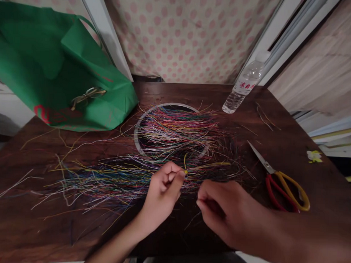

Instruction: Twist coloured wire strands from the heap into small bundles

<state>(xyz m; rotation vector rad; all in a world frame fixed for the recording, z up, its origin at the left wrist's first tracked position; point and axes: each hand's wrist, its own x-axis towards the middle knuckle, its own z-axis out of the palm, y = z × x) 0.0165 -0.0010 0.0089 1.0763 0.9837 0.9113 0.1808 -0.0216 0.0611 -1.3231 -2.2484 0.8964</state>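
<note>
Strands (175, 127) are multicoloured; the bag (88, 78) is green; scissor handles (285, 186), red and yellow; the curtain (187, 36), pink-dotted cream.

- Small wire bundle (207, 165): thin tan and yellowish strands, pinched at one end between the thumb and index finger of the left hand (164, 190); the free length reaches rightward from those fingertips, passing beyond the fingers of the right hand (223, 208)
- Yellow wire (185, 159): gathered into a tight little knot or wrap just beside the left fingertips, one end curving up above them
- Loose wires (104, 179): a flat, untidy spread of blue, green, yellow, white and purple, running roughly sideways beneath and leftward of the left fingers, ends fanned out
- Second wire heap (175, 127): denser, mostly red, pink, orange and white, lying sideways beyond the left fingertips
</note>
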